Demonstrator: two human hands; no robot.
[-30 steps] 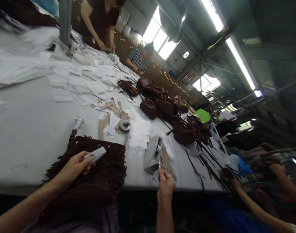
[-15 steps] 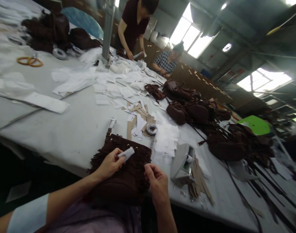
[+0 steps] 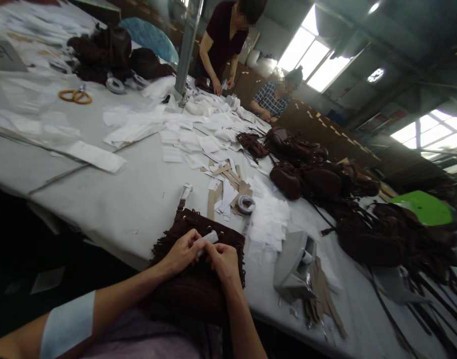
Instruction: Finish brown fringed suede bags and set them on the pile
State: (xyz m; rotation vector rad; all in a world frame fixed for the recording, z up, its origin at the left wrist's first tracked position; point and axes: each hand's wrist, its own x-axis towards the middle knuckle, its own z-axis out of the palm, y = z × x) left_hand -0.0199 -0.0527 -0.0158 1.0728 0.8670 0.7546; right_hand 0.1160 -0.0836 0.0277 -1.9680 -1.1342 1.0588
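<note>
A dark brown fringed bag [image 3: 191,289] lies at the table's near edge, its gold eyelets along the upper side. Over it, my left hand [image 3: 185,252] is closed on a small whitish wrapped piece [image 3: 209,238], which may be a strap end in tissue or plastic; its inside cannot be seen. My right hand [image 3: 224,262] is closed too, its fingertips pinching at the near side of that same wrapped piece. Another white-wrapped strap end [image 3: 186,190] sticks up past the bag's top left corner.
Beyond the bag lie paper and card strips [image 3: 226,192], a tape roll [image 3: 246,204] and white sheets [image 3: 269,224]. A grey tape dispenser [image 3: 294,267] stands to the right, brown bags [image 3: 318,179] behind it. Two people work across the table near a metal post [image 3: 187,50].
My right hand has moved left from the bag's right edge to the wrapped piece, meeting my left hand. The view has shifted, so the table appears further right.
</note>
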